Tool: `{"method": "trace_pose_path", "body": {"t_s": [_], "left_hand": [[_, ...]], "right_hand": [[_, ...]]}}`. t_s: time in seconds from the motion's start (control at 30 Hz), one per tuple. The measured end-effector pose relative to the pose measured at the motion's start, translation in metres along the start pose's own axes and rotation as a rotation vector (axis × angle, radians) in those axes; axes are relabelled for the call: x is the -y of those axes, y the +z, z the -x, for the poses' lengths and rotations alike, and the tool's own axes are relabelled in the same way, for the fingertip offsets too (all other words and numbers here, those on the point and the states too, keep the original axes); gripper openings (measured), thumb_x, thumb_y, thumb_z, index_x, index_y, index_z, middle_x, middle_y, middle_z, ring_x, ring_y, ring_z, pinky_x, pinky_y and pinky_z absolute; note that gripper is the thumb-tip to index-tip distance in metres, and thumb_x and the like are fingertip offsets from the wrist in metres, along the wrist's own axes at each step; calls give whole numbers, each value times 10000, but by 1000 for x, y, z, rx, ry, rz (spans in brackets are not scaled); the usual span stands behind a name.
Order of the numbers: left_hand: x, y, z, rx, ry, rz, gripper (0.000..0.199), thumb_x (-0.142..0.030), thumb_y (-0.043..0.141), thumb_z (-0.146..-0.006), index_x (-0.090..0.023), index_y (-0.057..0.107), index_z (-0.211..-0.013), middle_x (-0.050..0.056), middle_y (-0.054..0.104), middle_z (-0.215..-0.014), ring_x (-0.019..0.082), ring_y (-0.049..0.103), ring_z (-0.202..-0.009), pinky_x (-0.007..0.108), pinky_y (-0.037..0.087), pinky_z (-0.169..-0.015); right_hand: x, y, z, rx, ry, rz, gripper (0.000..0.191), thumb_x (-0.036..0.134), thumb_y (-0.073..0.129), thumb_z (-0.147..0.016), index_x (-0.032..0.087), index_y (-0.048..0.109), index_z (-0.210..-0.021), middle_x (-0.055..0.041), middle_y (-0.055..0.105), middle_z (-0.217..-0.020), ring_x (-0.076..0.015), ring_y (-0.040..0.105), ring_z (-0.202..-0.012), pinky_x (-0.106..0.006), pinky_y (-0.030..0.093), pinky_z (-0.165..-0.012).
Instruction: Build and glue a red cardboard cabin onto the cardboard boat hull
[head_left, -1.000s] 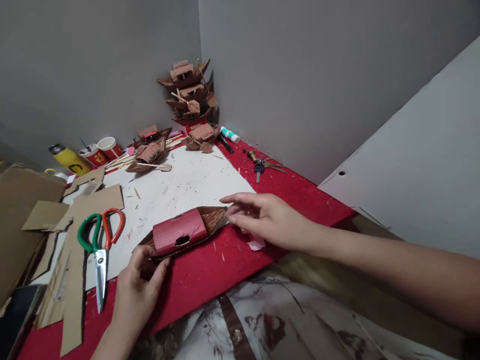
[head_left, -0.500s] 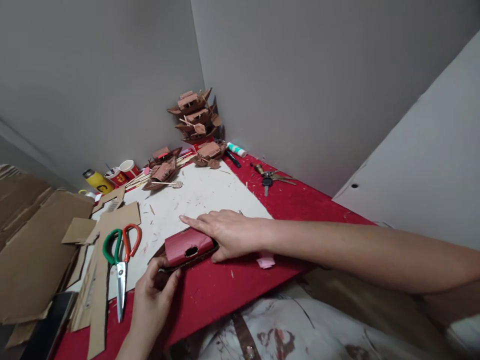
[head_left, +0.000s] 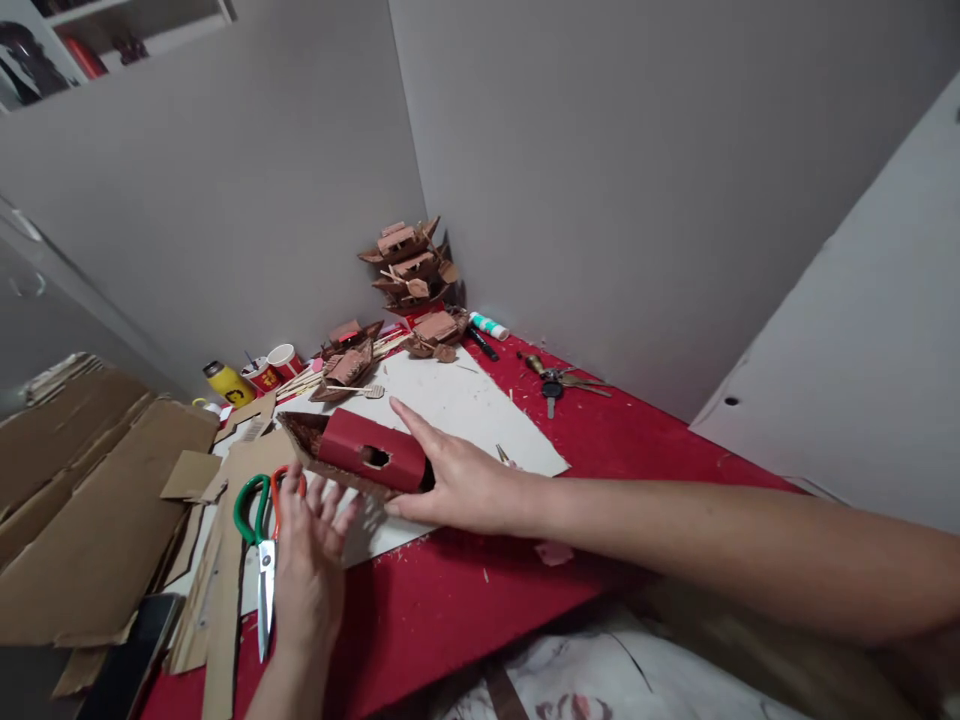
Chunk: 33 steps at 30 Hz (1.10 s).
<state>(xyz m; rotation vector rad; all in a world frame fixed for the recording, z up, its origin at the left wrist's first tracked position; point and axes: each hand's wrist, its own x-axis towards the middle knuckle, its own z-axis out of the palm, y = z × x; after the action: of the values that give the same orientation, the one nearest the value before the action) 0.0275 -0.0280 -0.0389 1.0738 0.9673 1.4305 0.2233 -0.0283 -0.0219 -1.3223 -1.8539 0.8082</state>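
Right fingers (head_left: 418, 426) clasp one end of the red-roofed boat (head_left: 358, 447); its long axis runs leftward from them, the free tip just beyond the loosely spread left fingers (head_left: 295, 510).

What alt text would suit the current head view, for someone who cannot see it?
The right hand holds a red-roofed boat by one end over a white sheet on a red table; the open left hand is near its other end. Scissors and cardboard are at the left, with more model boats in the back corner.
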Motion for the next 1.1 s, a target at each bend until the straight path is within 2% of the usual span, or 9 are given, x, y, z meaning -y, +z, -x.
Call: {"method": "trace_pose_path", "body": {"t_s": [0.07,0.17,0.3,0.4,0.5,0.57,0.73,0.9,1.1], "left_hand": [[7,16,-4,60,-103,86,527,-583,459,-904,-291,509,-1340,85,611,-1330,236,611,-1172,359,532,-910],[11,29,-6,-12,-192,189,525,-599,485,-882,-240,619,-1241,73,718,-1149,240,667,-1075,349,530,-912],[5,23,-8,-52,-416,356,513,-563,459,-900,-152,700,-1092,115,764,-913,268,718,-905,386,564,-847],[-1,6,-15,140,-581,484,539,-532,440,-914,-125,657,-1194,141,761,-920,269,729,-802,411,589,-784],[-1,-8,-22,378,-647,584,544,-524,493,-883,-170,605,-1281,145,740,-1062,267,730,-819,398,603,-731],[0,-10,-25,487,-689,584,545,-529,539,-852,-184,617,-1265,147,725,-1109,272,724,-855,384,602,-719],[1,11,-26,568,-779,446,595,-580,578,-813,-148,656,-1214,164,729,-1060,258,713,-777,349,586,-640],[9,32,-30,681,-841,313,581,-603,578,-801,-109,718,-1074,169,736,-1024,262,710,-721,338,562,-603],[28,42,-40,684,-910,274,616,-559,560,-838,-104,619,-1249,166,728,-1042,307,708,-869,391,550,-736]], "right_hand": [[6,9,3,44,17,-30,1161,466,741,-708,124,25,-1556,-240,397,-1480,-352,452,-1316,-470,408,-1037],[12,15,9,126,-28,-41,1210,494,767,-669,121,32,-1555,-248,358,-1499,-369,411,-1342,-492,380,-1058],[16,1,22,241,-62,-67,1229,554,780,-646,192,42,-1560,-188,531,-1373,-335,568,-1180,-445,458,-959],[10,-18,27,221,-2,-105,1092,612,723,-698,252,145,-1553,-130,645,-1180,-258,666,-915,-380,510,-796],[-3,-37,22,62,-6,-246,832,530,663,-803,236,318,-1500,-102,666,-1075,-199,649,-866,-305,509,-707],[-11,-46,15,3,11,-377,676,466,633,-844,198,424,-1428,-85,674,-979,-180,639,-827,-267,511,-633],[-22,-61,-2,7,88,-595,422,355,602,-879,135,580,-1239,-96,673,-954,-156,634,-774,-210,509,-510],[-37,-65,-14,86,40,-681,447,380,651,-843,143,600,-1218,-60,668,-925,-162,619,-852,-205,527,-551],[-61,-62,-23,207,-45,-792,386,350,716,-764,182,643,-1103,-26,655,-958,-131,603,-816,-172,489,-549]]}}
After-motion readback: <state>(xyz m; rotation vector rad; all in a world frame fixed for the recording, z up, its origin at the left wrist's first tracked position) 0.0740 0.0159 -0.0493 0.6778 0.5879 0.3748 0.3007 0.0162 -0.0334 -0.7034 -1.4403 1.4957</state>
